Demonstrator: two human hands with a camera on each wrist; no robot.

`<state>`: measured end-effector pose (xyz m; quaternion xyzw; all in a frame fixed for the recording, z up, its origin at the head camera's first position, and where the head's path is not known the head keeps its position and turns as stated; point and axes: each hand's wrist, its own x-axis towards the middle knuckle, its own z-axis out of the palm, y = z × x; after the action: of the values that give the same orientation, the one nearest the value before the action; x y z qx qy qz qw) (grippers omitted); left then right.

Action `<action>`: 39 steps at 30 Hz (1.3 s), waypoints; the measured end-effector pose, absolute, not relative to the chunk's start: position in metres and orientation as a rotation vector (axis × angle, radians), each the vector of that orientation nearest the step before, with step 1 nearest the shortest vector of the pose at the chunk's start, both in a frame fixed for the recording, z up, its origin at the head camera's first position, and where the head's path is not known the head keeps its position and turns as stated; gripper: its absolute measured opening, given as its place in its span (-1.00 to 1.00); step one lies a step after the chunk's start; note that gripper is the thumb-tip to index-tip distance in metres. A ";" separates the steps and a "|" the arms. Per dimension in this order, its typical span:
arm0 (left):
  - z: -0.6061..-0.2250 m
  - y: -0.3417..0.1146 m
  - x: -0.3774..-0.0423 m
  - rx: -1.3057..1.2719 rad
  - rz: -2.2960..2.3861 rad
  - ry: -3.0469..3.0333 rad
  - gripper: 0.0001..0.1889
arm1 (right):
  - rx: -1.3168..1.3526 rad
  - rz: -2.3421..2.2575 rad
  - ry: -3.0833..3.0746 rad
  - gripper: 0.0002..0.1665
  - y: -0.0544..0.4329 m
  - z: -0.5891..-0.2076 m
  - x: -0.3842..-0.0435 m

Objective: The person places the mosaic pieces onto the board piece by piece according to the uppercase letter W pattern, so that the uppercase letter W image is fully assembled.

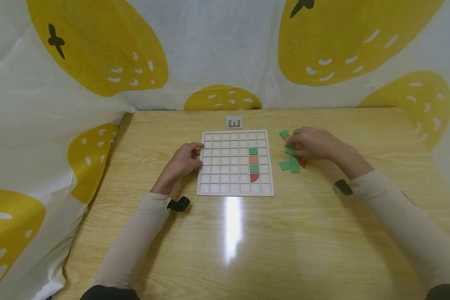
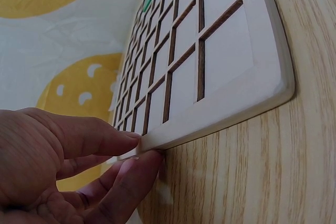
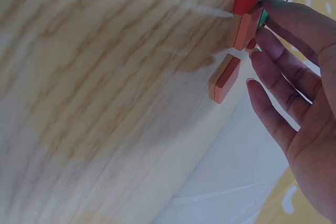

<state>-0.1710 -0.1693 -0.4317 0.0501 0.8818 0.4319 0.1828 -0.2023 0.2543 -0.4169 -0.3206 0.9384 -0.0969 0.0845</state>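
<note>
A white grid board (image 1: pixel 226 165) lies on the wooden table. In its right part, one column holds a green square tile (image 1: pixel 253 151), an orange tile (image 1: pixel 253 159), another green tile (image 1: pixel 254 168) and a red quarter-circle (image 1: pixel 254 178). My left hand (image 1: pixel 183 159) pinches the board's left edge, thumb (image 2: pixel 123 141) on the rim and fingers below it. Right of the board, my right hand (image 1: pixel 312 143) reaches into a loose group of tiles. Its thumb and index finger pinch a green tile (image 3: pixel 263 18); the other fingers are spread. A red piece (image 1: pixel 302 163) is partly covered by this hand.
Several green tiles (image 1: pixel 294 165) lie loose between the board and my right hand. An orange piece (image 3: pixel 228 80) lies apart on the table. A small pattern card (image 1: pixel 234 122) sits behind the board. Lemon-print cloth (image 1: pixel 225 54) hangs along the back and left.
</note>
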 end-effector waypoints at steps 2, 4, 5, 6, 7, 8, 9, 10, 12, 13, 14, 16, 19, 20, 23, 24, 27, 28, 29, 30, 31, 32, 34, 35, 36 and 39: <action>-0.432 -0.169 -0.171 0.141 1.217 2.490 -0.38 | -0.946 -0.294 2.801 -0.80 0.254 -0.417 -0.202; -0.432 -0.169 -0.171 0.140 1.216 2.491 -0.38 | -0.941 -0.295 2.801 -0.80 0.254 -0.417 -0.202; -0.432 -0.169 -0.171 0.138 1.218 2.491 -0.38 | -0.939 -0.296 2.801 -0.80 0.254 -0.418 -0.203; -0.432 -0.169 -0.171 0.138 1.217 2.491 -0.38 | -0.936 -0.295 2.801 -0.79 0.254 -0.418 -0.203; -0.433 -0.169 -0.171 0.138 1.214 2.491 -0.38 | -0.936 -0.296 2.800 -0.79 0.254 -0.419 -0.204; -0.433 -0.169 -0.171 0.137 1.213 2.490 -0.38 | -0.936 -0.296 2.798 -0.79 0.254 -0.419 -0.204; -0.432 -0.169 -0.171 0.136 1.211 2.490 -0.38 | -0.936 -0.295 2.797 -0.79 0.254 -0.420 -0.204; -0.432 -0.169 -0.171 0.134 1.211 2.489 -0.38 | -0.933 -0.295 2.796 -0.79 0.254 -0.420 -0.205; -0.431 -0.169 -0.171 0.127 1.210 2.487 -0.38 | -0.932 -0.294 2.792 -0.79 0.253 -0.420 -0.205; -0.431 -0.168 -0.171 0.124 1.210 2.486 -0.39 | -0.933 -0.291 2.790 -0.79 0.253 -0.420 -0.205; -0.431 -0.168 -0.171 0.120 1.211 2.484 -0.39 | -0.930 -0.288 2.788 -0.79 0.253 -0.420 -0.205; -0.431 -0.168 -0.172 0.116 1.210 2.482 -0.39 | -0.926 -0.286 2.784 -0.79 0.252 -0.419 -0.206; -0.431 -0.168 -0.172 0.118 1.209 2.481 -0.40 | -0.921 -0.282 2.780 -0.79 0.251 -0.418 -0.206; -0.431 -0.168 -0.172 0.118 1.212 2.479 -0.40 | -0.918 -0.283 2.778 -0.80 0.251 -0.417 -0.206; -0.432 -0.169 -0.173 0.111 1.219 2.476 -0.40 | -0.911 -0.282 2.773 -0.81 0.250 -0.416 -0.206; -0.432 -0.169 -0.173 0.108 1.223 2.475 -0.40 | -0.907 -0.281 2.772 -0.81 0.250 -0.416 -0.206; -0.431 -0.168 -0.173 0.101 1.223 2.474 -0.40 | -0.906 -0.288 2.771 -0.79 0.250 -0.415 -0.206; -0.431 -0.168 -0.173 0.101 1.223 2.472 -0.40 | -0.904 -0.290 2.771 -0.79 0.250 -0.415 -0.207; -0.431 -0.168 -0.173 0.103 1.223 2.471 -0.40 | -0.904 -0.294 2.771 -0.78 0.250 -0.415 -0.207; -0.431 -0.168 -0.173 0.103 1.224 2.470 -0.39 | -0.903 -0.298 2.771 -0.78 0.250 -0.415 -0.207; -0.430 -0.168 -0.173 0.102 1.224 2.468 -0.39 | -0.902 -0.301 2.770 -0.77 0.250 -0.415 -0.207; -0.430 -0.168 -0.172 0.102 1.224 2.465 -0.39 | -0.898 -0.304 2.767 -0.77 0.251 -0.415 -0.207; -0.429 -0.167 -0.172 0.101 1.229 2.460 -0.39 | -0.888 -0.306 2.763 -0.78 0.251 -0.416 -0.208; -0.429 -0.167 -0.172 0.101 1.230 2.460 -0.39 | -0.884 -0.307 2.761 -0.78 0.251 -0.416 -0.208; -0.429 -0.167 -0.172 0.100 1.230 2.461 -0.39 | -0.881 -0.306 2.761 -0.78 0.251 -0.416 -0.208; -0.429 -0.167 -0.172 0.104 1.227 2.467 -0.38 | -0.881 -0.301 2.762 -0.77 0.251 -0.416 -0.209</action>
<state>-0.1722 -0.1675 -0.4292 0.0370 0.8782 0.4368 0.1911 -0.2090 0.2512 -0.4160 -0.3001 0.9416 -0.1027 0.1132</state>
